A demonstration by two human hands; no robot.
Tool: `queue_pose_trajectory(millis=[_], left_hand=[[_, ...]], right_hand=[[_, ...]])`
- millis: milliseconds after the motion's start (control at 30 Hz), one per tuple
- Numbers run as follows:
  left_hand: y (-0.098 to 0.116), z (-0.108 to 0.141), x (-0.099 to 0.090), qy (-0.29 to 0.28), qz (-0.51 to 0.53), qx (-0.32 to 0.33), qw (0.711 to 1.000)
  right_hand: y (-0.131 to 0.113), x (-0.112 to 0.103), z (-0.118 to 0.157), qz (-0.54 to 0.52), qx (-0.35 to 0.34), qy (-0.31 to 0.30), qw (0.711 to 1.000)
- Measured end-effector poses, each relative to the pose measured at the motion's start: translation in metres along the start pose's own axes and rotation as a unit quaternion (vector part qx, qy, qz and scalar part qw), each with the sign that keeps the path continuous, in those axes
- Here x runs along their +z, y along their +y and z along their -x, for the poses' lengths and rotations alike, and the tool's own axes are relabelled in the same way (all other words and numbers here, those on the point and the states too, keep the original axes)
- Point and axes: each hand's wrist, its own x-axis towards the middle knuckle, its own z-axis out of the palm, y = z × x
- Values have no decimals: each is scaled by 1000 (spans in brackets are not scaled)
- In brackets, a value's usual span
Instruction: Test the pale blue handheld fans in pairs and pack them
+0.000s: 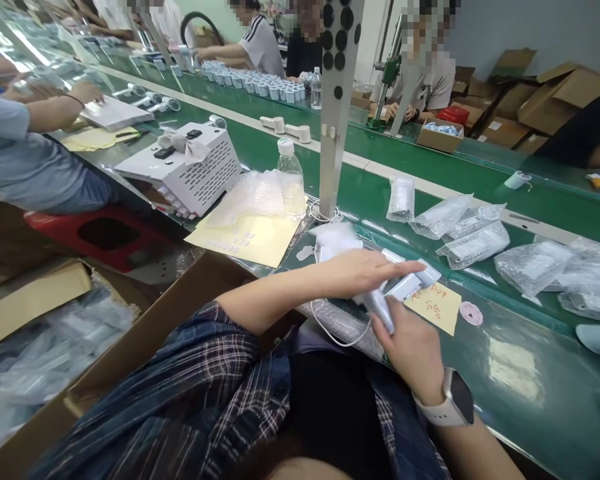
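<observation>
My right hand (413, 343), with a watch on its wrist, is closed around the handle of a light-blue handheld device (380, 310) in front of my body. My left hand (357, 270) reaches across the top of it, index finger stretched out towards the device's far end. Its other fingers are curled and partly hidden. Beside that hand is a blurred white, cloth-like thing (336, 241); what the left hand grips is hard to make out. A white cable (343, 343) loops below my hands, by a bubble-wrapped item (347, 327).
Bubble-wrapped packages (473, 243) lie along the green bench. A yellow note (440, 307) with red writing is right of my hands. Further left stand a water bottle (291, 177) and a white perforated box (200, 167). A metal post (333, 160) rises ahead. A carton (145, 340) is at my left; co-workers sit around.
</observation>
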Motion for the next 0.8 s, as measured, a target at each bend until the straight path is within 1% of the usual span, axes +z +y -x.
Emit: queue_pose_trajectory(millis=[33,67,100,133,167,200,233,267,333,367,400,433,467,500,533,567,600,633,700,733,800], left_hand=[[5,2,-7,-11,-5,11,1000],[11,5,-15,-22,-2,17,1000],[17,9,-24,-28,12,15,999],[25,14,-33,-22,39,7,999],[32,19,-42,-2,80,-2,997],[40,25,-50,31,134,-9,990],[46,29,-56,78,196,-8,977],[51,33,-60,133,257,-2,957],[53,40,-63,243,345,13,906],[47,45,-62,284,361,8,888],[36,52,-60,314,352,-16,881],[20,63,-58,336,317,-66,884],[0,78,-56,343,258,-144,892],[-22,99,-56,346,179,-237,890],[-46,124,-56,344,67,-364,863],[-68,151,-56,313,-36,-490,812],[-88,179,-57,301,-64,-541,783],[-104,206,-57,287,-71,-565,770],[-126,251,-54,246,-68,-587,769],[-132,266,-51,230,-66,-590,771],[-138,283,-44,208,-66,-589,778]], right_hand=[[-3,-3,-1,-97,15,-41,994],[-5,-7,-1,-197,40,-69,977],[-6,-12,0,-287,67,-82,952],[-8,-17,1,-363,85,-84,924],[-11,-22,3,-421,86,-80,899],[-15,-25,4,-453,73,-79,885],[-20,-28,5,-456,48,-84,885],[-28,-30,4,-431,16,-92,898],[-45,-34,-8,-337,-48,-86,936],[-54,-37,-20,-291,-76,-69,951],[-61,-41,-36,-257,-98,-48,960],[-67,-46,-56,-235,-111,-24,965],[-71,-52,-79,-217,-117,-3,969],[-72,-58,-105,-192,-117,6,974],[-73,-64,-133,-151,-117,16,982],[-72,-69,-161,-97,-116,13,988],[-71,-73,-188,-34,-117,-4,993],[-69,-75,-212,27,-115,-16,993],[-67,-71,-251,82,-100,-9,992],[-67,-65,-265,95,-90,-6,991],[-66,-42,-278,110,-76,-22,991]])
